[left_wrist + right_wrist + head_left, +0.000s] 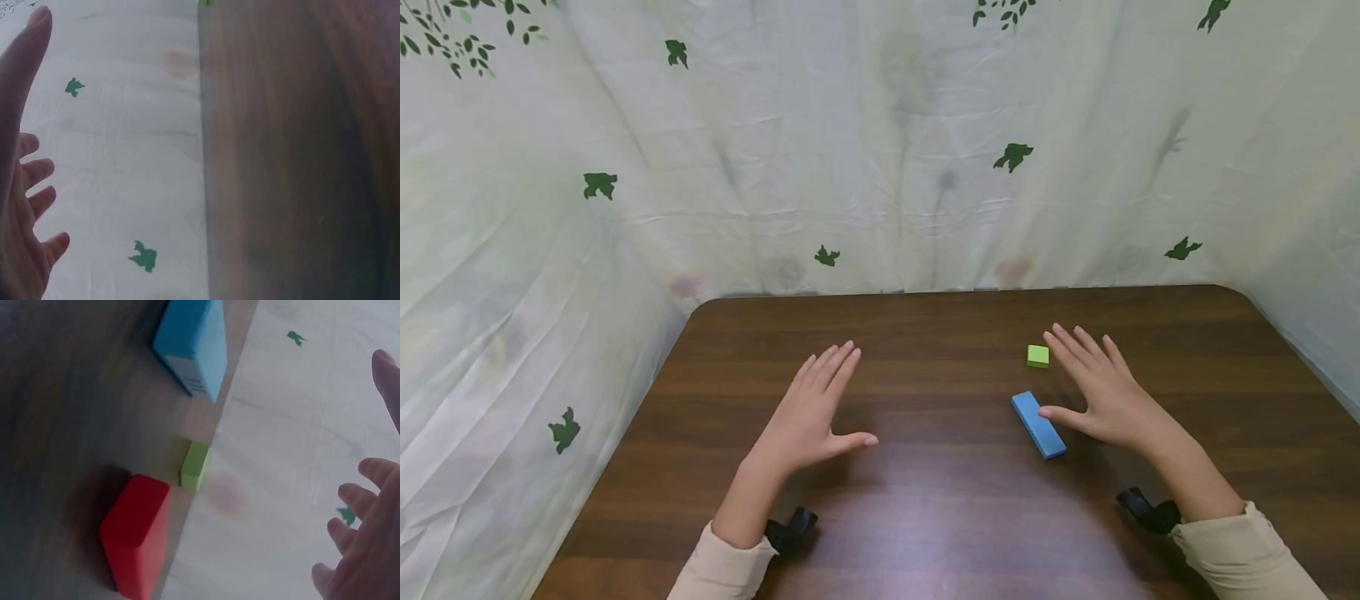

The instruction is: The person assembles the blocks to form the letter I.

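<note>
My left hand point(805, 417) hovers over the left half of the table, its fingers straight, the thumb spread and nothing held. Over the right half, my right hand point(1105, 396) is likewise spread and holds nothing. The thumb of that hand overlaps the edge of a long blue block point(1034, 423) in the head view; the right wrist view shows a printed white label on its end. Beyond it sits a small light green block point(1038, 357), left of the right fingertips. A red block point(136, 534) shows in the right wrist view but not in the head view.
The brown wood-grain table point(925, 533) has rounded far corners. A pale curtain point(865, 167) with green bird and leaf prints hangs along its back and sides. A black strap point(792, 529) is on the left wrist, another strap point(1150, 512) on the right.
</note>
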The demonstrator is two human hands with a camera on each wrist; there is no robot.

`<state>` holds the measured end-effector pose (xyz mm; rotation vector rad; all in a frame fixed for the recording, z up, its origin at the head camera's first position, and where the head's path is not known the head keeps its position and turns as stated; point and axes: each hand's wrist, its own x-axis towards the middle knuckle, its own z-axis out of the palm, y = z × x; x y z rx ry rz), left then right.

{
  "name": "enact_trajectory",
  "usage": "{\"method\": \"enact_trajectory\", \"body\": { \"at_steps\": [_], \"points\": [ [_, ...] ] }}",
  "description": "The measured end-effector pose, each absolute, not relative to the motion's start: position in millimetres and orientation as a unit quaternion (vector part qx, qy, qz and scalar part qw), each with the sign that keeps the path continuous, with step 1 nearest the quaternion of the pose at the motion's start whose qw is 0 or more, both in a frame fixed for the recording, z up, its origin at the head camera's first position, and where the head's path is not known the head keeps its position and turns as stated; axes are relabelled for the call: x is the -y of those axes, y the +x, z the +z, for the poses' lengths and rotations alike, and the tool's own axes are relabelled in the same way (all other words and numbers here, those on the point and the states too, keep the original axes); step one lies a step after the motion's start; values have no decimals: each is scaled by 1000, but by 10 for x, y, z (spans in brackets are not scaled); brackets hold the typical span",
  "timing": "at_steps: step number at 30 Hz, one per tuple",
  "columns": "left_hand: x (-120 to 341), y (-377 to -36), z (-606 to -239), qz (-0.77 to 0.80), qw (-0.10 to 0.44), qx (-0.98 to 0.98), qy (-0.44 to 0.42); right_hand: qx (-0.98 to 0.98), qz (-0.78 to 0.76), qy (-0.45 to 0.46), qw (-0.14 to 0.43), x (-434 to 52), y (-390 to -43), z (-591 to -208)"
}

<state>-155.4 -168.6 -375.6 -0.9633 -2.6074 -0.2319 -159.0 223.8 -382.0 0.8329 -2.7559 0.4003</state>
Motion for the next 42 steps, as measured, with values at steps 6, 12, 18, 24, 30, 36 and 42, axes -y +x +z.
{"method": "enact_trajectory", "body": {
  "at_steps": [6,12,18,24,30,36,42],
  "points": [
    [1593,-1550,-3825,-108,192,913,-344,936,169,286,120,-2294,-1600,-3874],
    [1475,-1519,-3876,-146,216,899,-351,928,213,281,120,-2362,-1587,-3920],
    [1343,-1490,-3945,-163,220,897,-346,934,242,245,99,-2430,-1555,-3967],
    [1219,-1446,-4007,-172,205,904,-334,936,294,187,55,-2473,-1508,-3998],
    [1079,-1410,-4051,-197,184,905,-328,932,324,151,55,-2542,-1484,-4050],
    [932,-1383,-4095,-215,165,908,-318,932,334,130,60,-2626,-1485,-4142],
    [803,-1378,-4151,-225,153,904,-329,936,328,112,63,-2710,-1467,-4239]
  ]
}}
